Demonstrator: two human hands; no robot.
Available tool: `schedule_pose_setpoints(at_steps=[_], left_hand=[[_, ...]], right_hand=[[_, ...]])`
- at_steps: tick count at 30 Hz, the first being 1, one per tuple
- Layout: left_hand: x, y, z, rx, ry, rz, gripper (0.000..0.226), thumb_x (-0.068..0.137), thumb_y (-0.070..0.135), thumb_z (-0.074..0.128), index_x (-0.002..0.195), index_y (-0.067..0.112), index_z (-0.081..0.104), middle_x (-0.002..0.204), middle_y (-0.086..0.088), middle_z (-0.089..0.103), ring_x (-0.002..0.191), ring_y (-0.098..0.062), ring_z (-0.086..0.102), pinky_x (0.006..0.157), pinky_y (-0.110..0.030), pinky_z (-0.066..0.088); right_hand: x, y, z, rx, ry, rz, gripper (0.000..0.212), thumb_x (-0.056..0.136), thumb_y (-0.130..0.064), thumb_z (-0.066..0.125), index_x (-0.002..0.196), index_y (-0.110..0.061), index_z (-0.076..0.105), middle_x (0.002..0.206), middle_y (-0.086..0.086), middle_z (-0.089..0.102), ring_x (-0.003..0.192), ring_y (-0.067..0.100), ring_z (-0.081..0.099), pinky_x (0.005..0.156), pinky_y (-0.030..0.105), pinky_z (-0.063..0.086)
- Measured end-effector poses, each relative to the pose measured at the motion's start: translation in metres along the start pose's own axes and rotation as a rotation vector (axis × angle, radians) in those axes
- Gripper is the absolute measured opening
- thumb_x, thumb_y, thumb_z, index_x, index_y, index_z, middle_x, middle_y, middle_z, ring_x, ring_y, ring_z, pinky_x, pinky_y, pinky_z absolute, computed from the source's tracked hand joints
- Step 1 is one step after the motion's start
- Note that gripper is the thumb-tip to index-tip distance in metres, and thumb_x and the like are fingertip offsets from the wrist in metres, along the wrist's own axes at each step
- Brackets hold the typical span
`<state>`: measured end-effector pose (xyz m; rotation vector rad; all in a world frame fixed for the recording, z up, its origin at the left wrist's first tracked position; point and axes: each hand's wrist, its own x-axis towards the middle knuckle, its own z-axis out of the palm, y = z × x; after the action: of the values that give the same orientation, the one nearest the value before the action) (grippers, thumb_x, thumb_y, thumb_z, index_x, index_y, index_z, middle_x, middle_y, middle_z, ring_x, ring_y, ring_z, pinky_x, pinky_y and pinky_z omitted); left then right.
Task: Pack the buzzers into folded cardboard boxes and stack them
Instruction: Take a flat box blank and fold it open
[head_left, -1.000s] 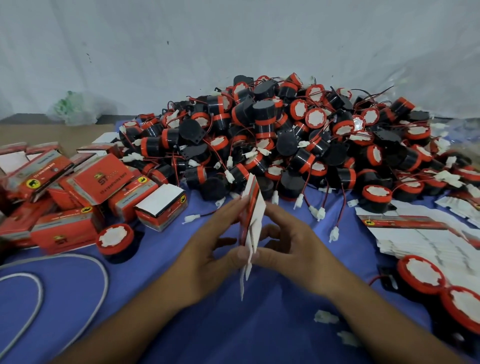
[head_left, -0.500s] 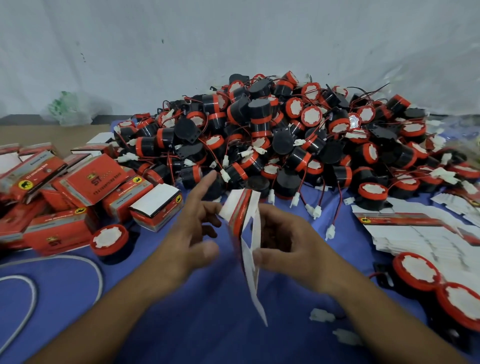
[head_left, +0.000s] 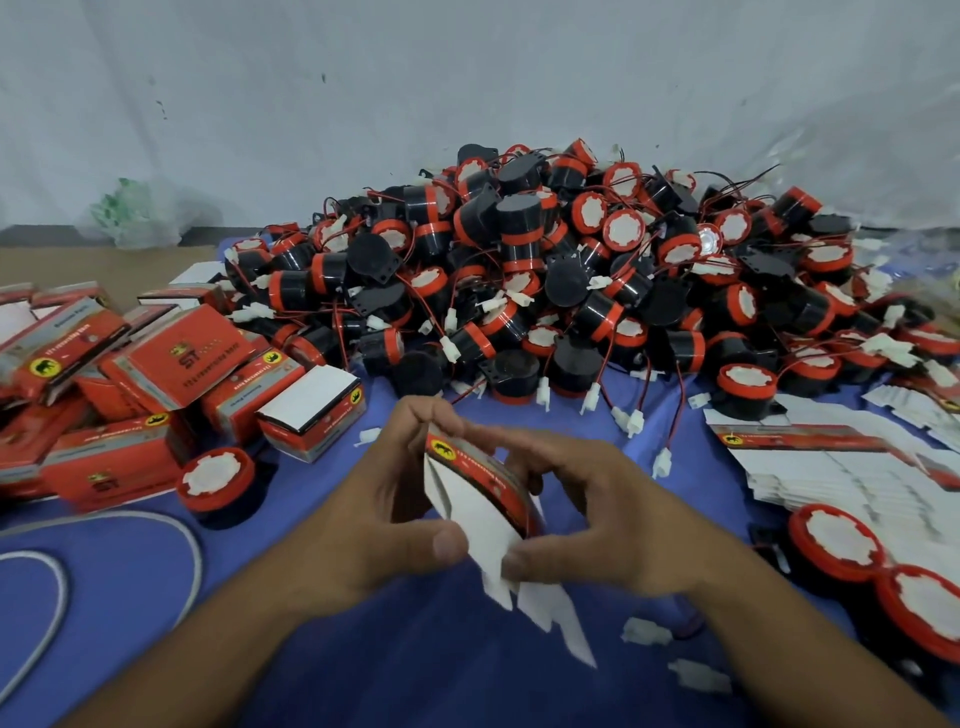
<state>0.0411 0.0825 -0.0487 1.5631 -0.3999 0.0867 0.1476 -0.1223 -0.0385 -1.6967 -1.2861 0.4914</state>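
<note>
Red cardboard box (head_left: 475, 475), white flaps (head_left: 545, 608) pointing down-right

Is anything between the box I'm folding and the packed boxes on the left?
Yes, one loose buzzer stands on the blue cloth between the half-folded box and the packed boxes.

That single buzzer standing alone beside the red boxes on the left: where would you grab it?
Likely from above, pinching the round red rim across its width. The lone buzzer stands upright, white face up, and the boxes crowd its left, so the near and right sides are free. Its wire is hidden, so snagging can't be ruled out.
</note>
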Motion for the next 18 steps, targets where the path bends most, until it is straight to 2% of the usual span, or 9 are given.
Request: schedule_pose_setpoints(at_steps=[2, 4, 7, 9, 10, 12, 13, 15, 18], left_hand=[[0.0, -0.007, -0.004, -0.114, 0.041, -0.052, 0.066, 0.074, 0.047, 0.084, 0.123, 0.026, 0.046, 0.131, -0.009, 0.058, 0.122, -0.039, 0.057, 0.098, -0.054, 0.049], [-0.003, -0.015, -0.005, -0.19, 0.076, -0.069, 0.066, 0.069, 0.05, 0.088, 0.121, 0.032, 0.052, 0.119, -0.008, 0.062, 0.112, -0.039, 0.055, 0.093, -0.058, 0.044], [0.008, -0.009, 0.007, -0.151, 0.174, -0.1, 0.071, 0.059, 0.044, 0.083, 0.12, 0.024, 0.053, 0.088, -0.006, 0.057, 0.075, -0.023, 0.053, 0.066, -0.031, 0.049], [0.023, -0.005, 0.014, -0.186, 0.33, -0.204, 0.069, 0.036, 0.04, 0.067, 0.098, 0.014, 0.052, 0.066, -0.007, 0.053, 0.049, -0.016, 0.052, 0.044, -0.022, 0.045], [0.023, -0.007, 0.016, -0.225, 0.363, -0.225, 0.07, 0.025, 0.039, 0.067, 0.088, 0.013, 0.051, 0.057, -0.006, 0.053, 0.04, -0.013, 0.051, 0.038, -0.021, 0.042], [0.022, -0.017, 0.013, -0.312, 0.427, -0.239, 0.09, 0.011, 0.051, 0.088, 0.085, 0.01, 0.056, 0.058, -0.006, 0.064, 0.041, -0.012, 0.055, 0.04, -0.023, 0.044], [0.022, -0.023, 0.009, -0.319, 0.414, -0.267, 0.091, 0.02, 0.065, 0.091, 0.089, 0.013, 0.063, 0.071, -0.008, 0.069, 0.049, -0.014, 0.058, 0.044, -0.026, 0.047], [0.011, -0.029, 0.006, -0.286, 0.281, -0.263, 0.06, 0.05, 0.075, 0.083, 0.084, 0.026, 0.072, 0.093, -0.016, 0.063, 0.062, -0.018, 0.054, 0.049, -0.029, 0.044], [0.007, -0.032, 0.006, -0.186, 0.193, -0.346, 0.05, 0.059, 0.073, 0.079, 0.077, 0.027, 0.071, 0.089, -0.019, 0.053, 0.062, -0.019, 0.049, 0.05, -0.027, 0.042]], right_hand=[[0.001, -0.001, -0.001, 0.1, 0.076, -0.02, 0.064, 0.081, -0.048, 0.079, 0.139, -0.046, 0.051, 0.099, -0.012, 0.065, 0.097, 0.012, 0.065, 0.087, 0.026, 0.052], [0.004, 0.001, 0.0, 0.223, 0.188, -0.018, 0.054, 0.078, -0.044, 0.079, 0.129, -0.042, 0.062, 0.087, -0.011, 0.062, 0.08, 0.008, 0.062, 0.073, 0.026, 0.052], [0.01, 0.004, 0.004, 0.33, 0.304, 0.044, 0.037, 0.074, -0.043, 0.072, 0.111, -0.046, 0.071, 0.079, 0.002, 0.056, 0.075, 0.02, 0.057, 0.079, 0.049, 0.052], [0.011, 0.003, 0.008, 0.279, 0.301, 0.074, 0.03, 0.072, -0.049, 0.068, 0.102, -0.051, 0.072, 0.077, 0.006, 0.054, 0.074, 0.025, 0.058, 0.074, 0.036, 0.053], [0.011, 0.002, 0.009, 0.26, 0.3, 0.08, 0.029, 0.071, -0.051, 0.068, 0.099, -0.052, 0.072, 0.076, 0.003, 0.055, 0.072, 0.018, 0.058, 0.069, 0.025, 0.05], [0.012, 0.002, 0.013, 0.29, 0.336, 0.085, 0.026, 0.068, -0.051, 0.068, 0.093, -0.051, 0.074, 0.071, -0.009, 0.057, 0.067, 0.005, 0.055, 0.063, 0.016, 0.046], [0.014, 0.002, 0.013, 0.323, 0.37, 0.09, 0.025, 0.067, -0.051, 0.068, 0.09, -0.047, 0.076, 0.071, -0.011, 0.059, 0.065, 0.005, 0.054, 0.062, 0.016, 0.045], [0.016, 0.003, 0.013, 0.41, 0.451, 0.098, 0.026, 0.065, -0.05, 0.069, 0.085, -0.038, 0.079, 0.07, -0.007, 0.064, 0.064, 0.007, 0.057, 0.061, 0.018, 0.046], [0.017, 0.001, 0.013, 0.482, 0.502, 0.105, 0.025, 0.068, -0.05, 0.069, 0.081, -0.031, 0.079, 0.07, 0.0, 0.065, 0.064, 0.012, 0.055, 0.058, 0.021, 0.042]])
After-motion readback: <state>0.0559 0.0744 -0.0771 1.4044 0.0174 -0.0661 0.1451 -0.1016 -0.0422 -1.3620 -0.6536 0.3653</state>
